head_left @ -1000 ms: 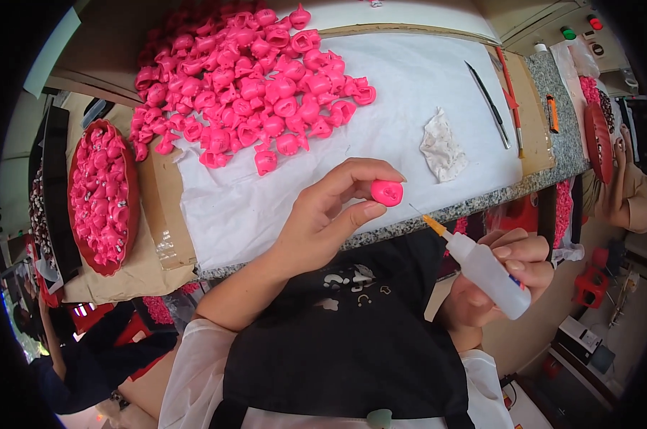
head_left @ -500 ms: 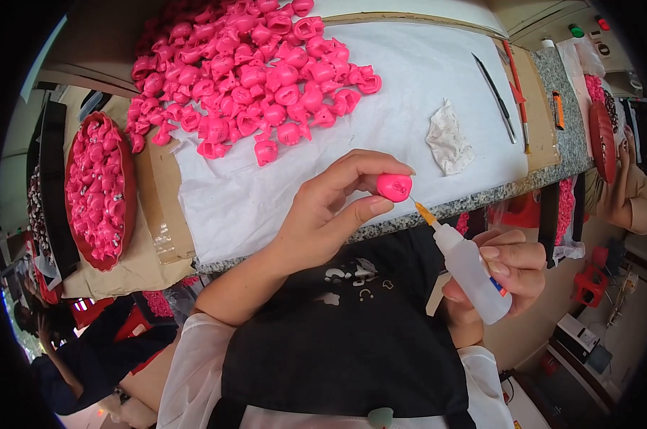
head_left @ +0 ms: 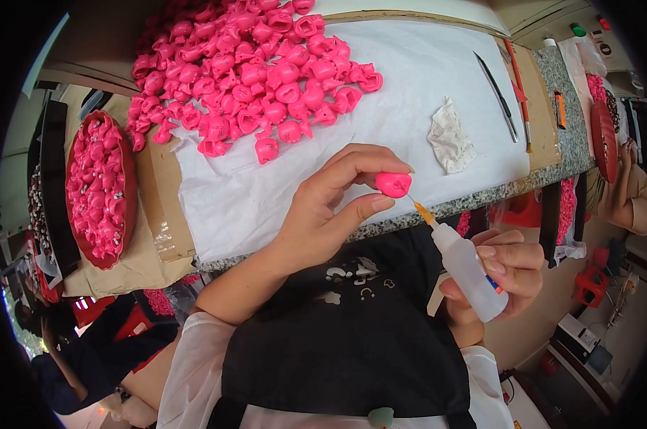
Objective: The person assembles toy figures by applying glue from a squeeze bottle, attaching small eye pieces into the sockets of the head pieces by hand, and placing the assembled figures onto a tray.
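Speckled stone surface (head_left: pixel 552 79) w/ a white paper sheet (head_left: pixel 409 79) spread over most of it, brown cardboard (head_left: pixel 163 207) under the sheet's left edge. Big heap of pink moulded pieces (head_left: pixel 255 79) sits on the sheet's upper left, some spilling toward the middle. Crumpled white cloth (head_left: pixel 448 136) lies on the sheet right of the heap, well apart from it. Thin dark tool (head_left: pixel 496 86) and an orange-handled tool (head_left: pixel 518 89) lie near the sheet's right edge. Red oval tray (head_left: pixel 129 193) at far left holds more pink pieces. Another person's hand (head_left: pixel 627 189) shows at the far right edge.

Left hand (head_left: pixel 320 214) is raised in front of the surface edge; thumb and forefinger pinch a single small pink piece (head_left: pixel 393 184), fingers closed on it, other fingers curled above. Right hand (head_left: pixel 506 268) is lower & to the right, fingers wrapped round a white squeeze bottle (head_left: pixel 470 272) w/ an orange nozzle, tilted up-left. Nozzle's fine tip meets the underside of the pink piece, or is just beside it; can't tell if it actually touches. Dark apron (head_left: pixel 345 336) & white sleeves fill the lower frame.
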